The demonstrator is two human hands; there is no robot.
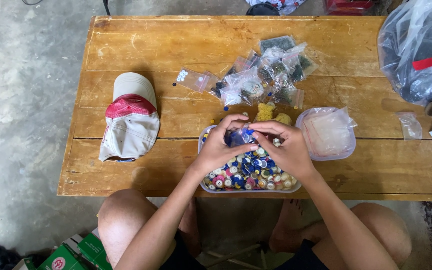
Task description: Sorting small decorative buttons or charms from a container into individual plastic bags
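My left hand (219, 145) and my right hand (284, 147) meet over a clear plastic tub (250, 188) full of mixed coloured buttons (248, 172). Between the fingertips of both hands is a small clear plastic bag (239, 136) holding blue buttons. Both hands pinch that bag just above the tub. My forearms reach in from the near edge of the wooden table (186, 50), and my knees show below it.
A heap of small filled clear bags (263, 75) lies behind the tub. A second tub (327, 132) holds empty bags on the right. A beige and red cap (131, 117) rests at the left. A large plastic sack (418, 50) sits at far right.
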